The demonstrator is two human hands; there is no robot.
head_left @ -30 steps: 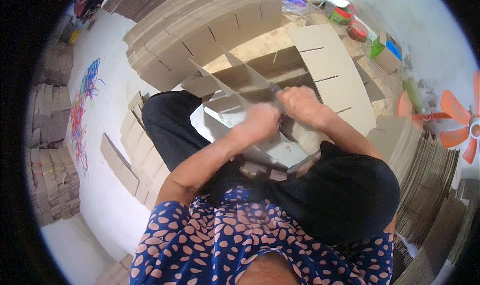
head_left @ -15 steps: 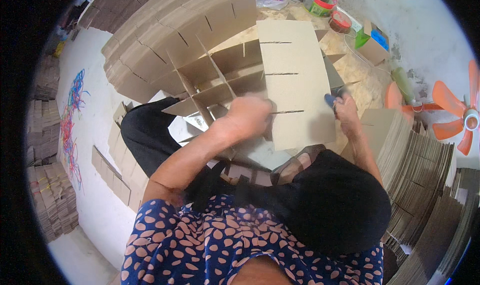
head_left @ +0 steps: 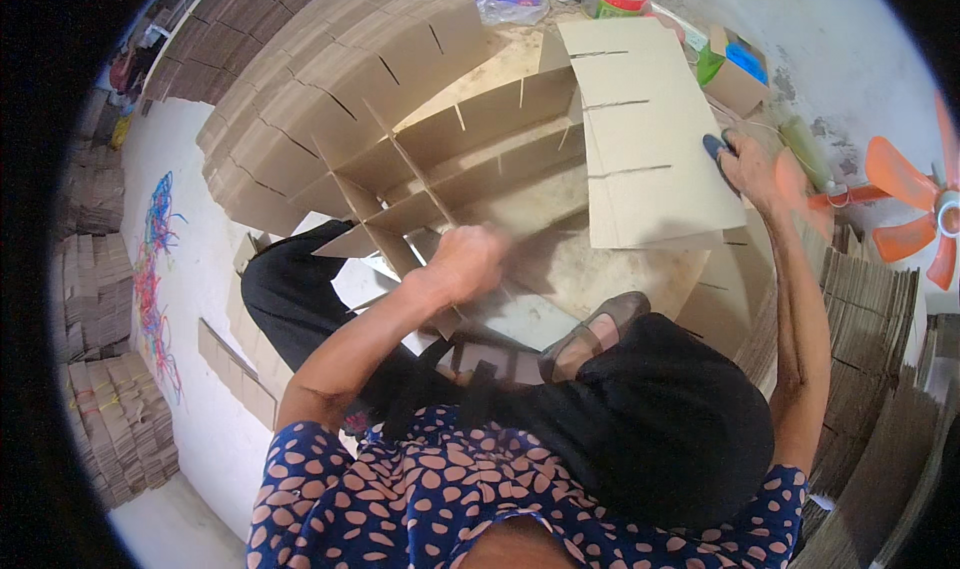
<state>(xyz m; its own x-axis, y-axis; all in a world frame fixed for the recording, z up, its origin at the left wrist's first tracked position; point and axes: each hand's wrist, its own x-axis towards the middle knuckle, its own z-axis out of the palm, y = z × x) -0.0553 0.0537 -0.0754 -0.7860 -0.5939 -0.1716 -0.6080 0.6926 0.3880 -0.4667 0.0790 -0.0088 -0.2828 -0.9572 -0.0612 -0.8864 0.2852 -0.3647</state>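
Note:
My right hand (head_left: 750,171) grips the right edge of a tan cardboard sheet (head_left: 645,144) with slots cut in from its left side. Dark blue covers sit on some of its fingertips. Beneath the sheet's left edge, a second layer of cardboard shows. To the left, slotted strips cross to form a cardboard divider grid (head_left: 405,149), standing in front of me. My left hand (head_left: 465,264) is at the near end of this grid, its fingers bent but smeared by motion. Whether it holds a strip cannot be made out.
Behind the grid stands a long row of slotted cardboard sheets (head_left: 330,89). More cardboard stacks (head_left: 840,329) rise at right, beside an orange fan (head_left: 905,189). Tangled coloured strings (head_left: 158,259) lie on the floor at left. My foot (head_left: 600,334) is below the sheet.
My right hand has carried the sheet to the right and farther away. My left hand has come off the sheet's left edge and moved left, toward the grid. The view has shifted slightly.

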